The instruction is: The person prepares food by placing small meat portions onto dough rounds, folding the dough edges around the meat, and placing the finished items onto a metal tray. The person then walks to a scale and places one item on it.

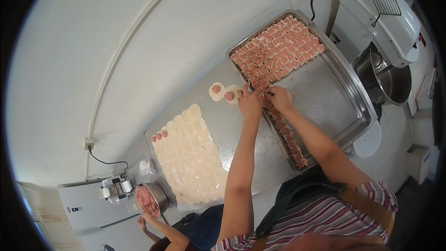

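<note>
At the left rim of a large stainless steel tray (327,108), my left hand (251,104) and my right hand (279,99) meet around an open-topped meat dumpling (261,91). My left fingers rest against its wrapper. A small dark-ended tool (269,93), too small to identify, is pinched in my right fingers. Rows of similar dumplings (282,47) fill the tray's far part, and a single line of them (287,136) runs down its left side. Beside my left hand, two round wrappers lie on the table, one wrapper (212,94) farther left and the other (233,100) partly covered by my fingers; each bears a meat ball.
Overlapping dough wrappers (190,153) cover part of the steel table (223,125), several topped with meat at one corner. A co-worker's hand (150,215) is at a bowl (158,195) of minced meat. A white mixer (376,24) with a steel bowl (393,83) stands right.
</note>
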The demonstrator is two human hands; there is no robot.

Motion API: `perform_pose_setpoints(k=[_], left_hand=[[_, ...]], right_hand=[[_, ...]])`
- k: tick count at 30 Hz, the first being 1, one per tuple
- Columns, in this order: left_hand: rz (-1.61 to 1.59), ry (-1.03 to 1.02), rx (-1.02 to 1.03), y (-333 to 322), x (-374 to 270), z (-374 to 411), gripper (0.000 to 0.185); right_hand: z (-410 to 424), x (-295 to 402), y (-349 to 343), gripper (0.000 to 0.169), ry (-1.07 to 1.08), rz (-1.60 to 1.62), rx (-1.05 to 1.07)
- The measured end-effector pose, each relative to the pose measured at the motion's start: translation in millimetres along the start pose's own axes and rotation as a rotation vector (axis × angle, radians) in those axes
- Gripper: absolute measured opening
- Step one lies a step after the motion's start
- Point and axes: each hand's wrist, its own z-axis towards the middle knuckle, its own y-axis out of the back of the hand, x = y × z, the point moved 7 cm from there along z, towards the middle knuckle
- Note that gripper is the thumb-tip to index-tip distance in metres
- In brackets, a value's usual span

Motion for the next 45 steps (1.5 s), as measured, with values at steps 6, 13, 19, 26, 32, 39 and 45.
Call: perform_pose_setpoints(k=[6,13,19,26,32,39,45], left_hand=[[0.007,-0.011,0.033,-1.9,0.2,-1.6,0.015],[-0.229,0.082,-0.203,18.7,19.8,-18.4,0.018],[-0.356,0.247,-0.151,20.7,50.8,-41.3,0.028],[-0.267,-0.21,0.132,196.6,-40.0,-8.0,0.04],[-0.273,-0.677,0.36,307.0,-139.5,-36.4,0.034],[0.038,-0.643,0.147,304.7,-141.7,-66.0,0.026],[0.178,-0.358,0.097,274.4,-62.7,-101.1,0.019]], right_hand=[[-1.5,-1.9,2.9,0.023,0.005,-0.042,0.015],[-5.5,-9.0,33.2,0.027,-0.087,0.16,-0.053],[8.0,-5.4,6.8,0.029,0.127,0.076,-0.043],[0.8,8.3,21.6,0.031,0.077,0.09,-0.034],[2.3,11.3,14.4,0.033,0.087,-0.12,-0.011],[4.3,26.9,14.2,0.02,0.357,-0.432,0.064],[-29.8,119.3,-65.6,0.018,0.558,-0.221,0.236]])
